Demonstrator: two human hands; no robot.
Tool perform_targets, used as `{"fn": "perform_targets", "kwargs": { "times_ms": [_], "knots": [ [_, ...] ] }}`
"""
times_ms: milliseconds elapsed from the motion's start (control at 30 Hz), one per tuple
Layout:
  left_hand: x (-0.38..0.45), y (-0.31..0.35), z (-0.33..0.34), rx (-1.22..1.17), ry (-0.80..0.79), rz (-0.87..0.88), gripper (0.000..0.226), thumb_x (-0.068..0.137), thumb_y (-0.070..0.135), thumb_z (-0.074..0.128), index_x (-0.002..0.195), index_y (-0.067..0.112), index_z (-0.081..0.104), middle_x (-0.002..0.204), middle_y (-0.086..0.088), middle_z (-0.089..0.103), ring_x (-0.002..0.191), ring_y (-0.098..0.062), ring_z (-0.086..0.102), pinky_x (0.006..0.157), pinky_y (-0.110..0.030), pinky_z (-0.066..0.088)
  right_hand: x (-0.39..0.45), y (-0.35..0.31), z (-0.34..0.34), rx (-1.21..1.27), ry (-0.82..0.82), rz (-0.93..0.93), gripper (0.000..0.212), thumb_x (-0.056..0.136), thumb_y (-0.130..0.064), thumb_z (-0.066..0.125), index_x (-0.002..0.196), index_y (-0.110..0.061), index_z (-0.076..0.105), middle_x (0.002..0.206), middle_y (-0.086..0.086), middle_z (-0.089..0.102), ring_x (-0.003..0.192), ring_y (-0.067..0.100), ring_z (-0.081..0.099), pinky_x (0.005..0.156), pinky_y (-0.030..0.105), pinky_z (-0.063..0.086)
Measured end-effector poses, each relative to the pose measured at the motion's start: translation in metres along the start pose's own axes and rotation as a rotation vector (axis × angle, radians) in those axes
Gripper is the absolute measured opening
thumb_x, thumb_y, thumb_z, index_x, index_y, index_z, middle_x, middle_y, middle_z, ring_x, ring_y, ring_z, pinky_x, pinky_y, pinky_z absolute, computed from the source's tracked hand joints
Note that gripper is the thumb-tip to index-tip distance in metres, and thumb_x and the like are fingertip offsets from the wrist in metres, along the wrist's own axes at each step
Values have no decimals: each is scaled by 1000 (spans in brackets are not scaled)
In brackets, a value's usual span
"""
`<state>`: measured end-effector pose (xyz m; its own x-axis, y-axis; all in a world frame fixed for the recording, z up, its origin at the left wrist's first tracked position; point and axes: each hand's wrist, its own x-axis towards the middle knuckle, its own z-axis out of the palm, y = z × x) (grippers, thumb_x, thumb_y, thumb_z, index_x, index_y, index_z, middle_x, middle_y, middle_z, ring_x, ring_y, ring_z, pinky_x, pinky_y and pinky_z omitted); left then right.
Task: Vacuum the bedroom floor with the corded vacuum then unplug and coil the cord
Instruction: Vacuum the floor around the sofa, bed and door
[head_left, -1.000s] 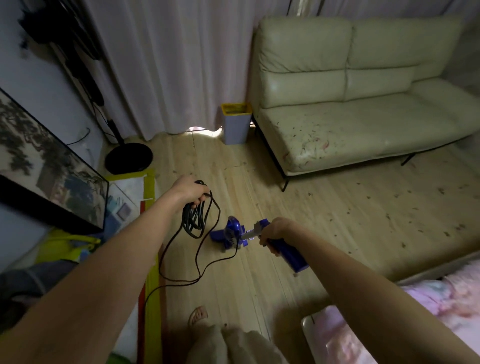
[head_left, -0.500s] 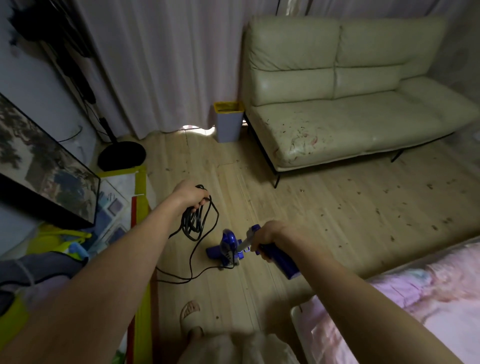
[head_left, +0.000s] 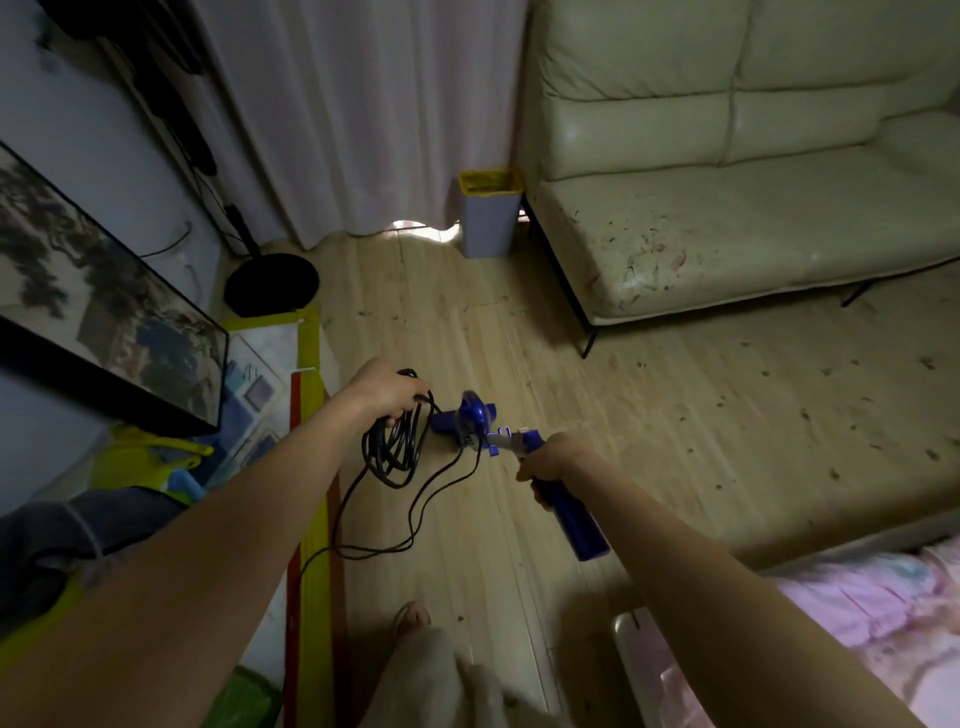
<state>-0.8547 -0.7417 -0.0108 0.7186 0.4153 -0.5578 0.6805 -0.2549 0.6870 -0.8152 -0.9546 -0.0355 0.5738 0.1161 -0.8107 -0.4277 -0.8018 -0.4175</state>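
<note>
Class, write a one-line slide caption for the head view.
Right hand grips the blue corded vacuum on the pale wooden floor; left hand holds coiled loops of black cord.

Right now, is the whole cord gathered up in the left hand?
No: the left hand grips a bundle of cord, but loose loops trail onto the wooden floor.

Both arms extended forward and down, forearms bare. Left hand (head_left: 387, 388) knuckles up, fingers curled around looped cord (head_left: 395, 447). Right hand (head_left: 553, 457) lower and nearer the body, fist closed around the vacuum (head_left: 566, 506) handle. Hands apart, not touching.
</note>
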Motion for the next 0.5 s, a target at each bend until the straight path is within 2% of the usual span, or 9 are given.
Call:
{"fn": "perform_targets", "kwargs": {
  "times_ms": [233,333,500],
  "knots": [
    [63,-5,-36,-20,53,-55,15,91,18,60,85,4,60,62,-6,52,50,-16,43,50,-28,39,63,-53,4,61,26,8,32,89,0,62,118,3,51,74,14,57,57,20,55,49,30,48],
    [94,-8,-52,3,37,-74,18,89,20,61,89,2,62,61,-7,53,50,-18,45,54,-29,42,94,-83,14,74,29,26,33,88,1,62,118,3,50,74,14,56,56,20,54,48,30,48],
    [139,-14,-83,34,54,-74,22,90,20,61,73,6,56,58,-5,50,49,-16,46,51,-26,41,143,-131,29,97,36,47,29,88,1,61,115,2,50,74,13,57,56,21,57,49,31,49]
  ]
}}
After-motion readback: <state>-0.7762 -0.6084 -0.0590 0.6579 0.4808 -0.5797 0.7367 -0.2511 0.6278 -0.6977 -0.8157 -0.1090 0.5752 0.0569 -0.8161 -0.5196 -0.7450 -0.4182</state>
